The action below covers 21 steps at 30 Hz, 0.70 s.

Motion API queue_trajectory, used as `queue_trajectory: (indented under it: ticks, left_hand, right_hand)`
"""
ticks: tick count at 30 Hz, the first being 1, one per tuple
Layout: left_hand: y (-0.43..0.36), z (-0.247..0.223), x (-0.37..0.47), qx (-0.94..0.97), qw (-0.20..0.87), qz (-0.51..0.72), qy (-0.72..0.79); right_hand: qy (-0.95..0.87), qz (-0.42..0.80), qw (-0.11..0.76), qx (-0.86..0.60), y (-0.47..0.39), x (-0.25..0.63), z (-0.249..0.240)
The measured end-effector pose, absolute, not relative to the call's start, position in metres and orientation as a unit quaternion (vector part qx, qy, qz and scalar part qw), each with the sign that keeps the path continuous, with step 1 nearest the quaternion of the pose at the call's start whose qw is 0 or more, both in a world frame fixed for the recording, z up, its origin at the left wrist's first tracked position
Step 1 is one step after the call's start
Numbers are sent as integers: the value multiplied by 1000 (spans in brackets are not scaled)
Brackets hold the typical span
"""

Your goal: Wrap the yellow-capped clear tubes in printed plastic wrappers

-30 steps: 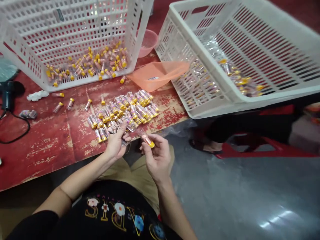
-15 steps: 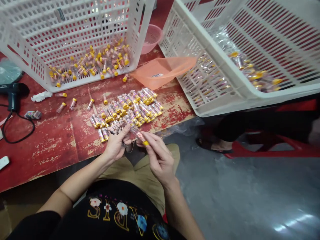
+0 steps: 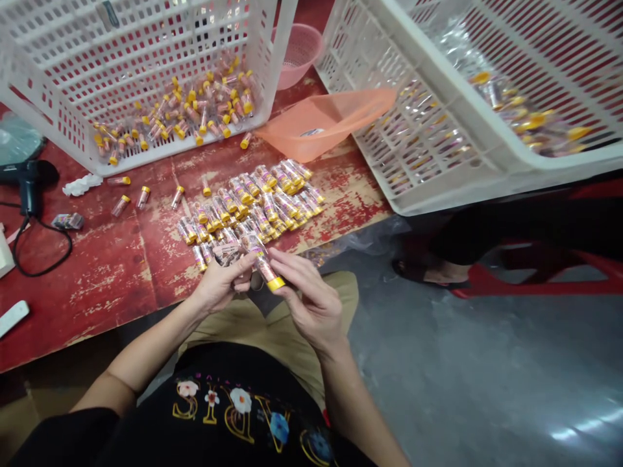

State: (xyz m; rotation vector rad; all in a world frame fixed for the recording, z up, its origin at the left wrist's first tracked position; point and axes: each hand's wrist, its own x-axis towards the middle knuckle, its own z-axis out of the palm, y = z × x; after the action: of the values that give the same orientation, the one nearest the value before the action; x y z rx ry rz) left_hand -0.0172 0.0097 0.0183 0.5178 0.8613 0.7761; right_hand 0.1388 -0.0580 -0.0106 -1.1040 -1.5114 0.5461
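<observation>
A small clear tube with a yellow cap (image 3: 268, 271) is held over the table's front edge, its capped end toward me. My right hand (image 3: 314, 305) grips it near the cap between thumb and fingers. My left hand (image 3: 221, 280) is closed around a bunch of printed plastic sleeves (image 3: 228, 253), and its thumb tip touches the tube's side. How far a sleeve covers the tube is hard to make out. Just beyond my hands lie rows of similar yellow-capped tubes (image 3: 238, 194), stacked on the red table (image 3: 117, 259).
A tipped white crate (image 3: 53, 117) holds loose tubes at the back left. Another white crate (image 3: 389, 149) stands right, by an orange tray (image 3: 292, 130) and a pink basket (image 3: 302, 55). A corded heat gun (image 3: 29, 181) lies left. Someone's foot (image 3: 438, 271) shows at right.
The tube has tilted more upright, and its capped end has moved slightly left and down toward me. Both hands keep their hold. The view has shifted a little.
</observation>
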Motion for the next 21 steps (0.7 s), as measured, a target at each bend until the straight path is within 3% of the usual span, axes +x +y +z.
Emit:
queue_trajectory:
  ticks: [9, 21]
  left_hand:
    - [-22, 18, -7, 272, 765, 412, 413]
    - [-28, 13, -16, 291, 759, 431, 392]
  right_hand:
    - [-492, 162, 679, -520, -61, 111, -10]
    - [-476, 145, 689, -527, -62, 101, -5]
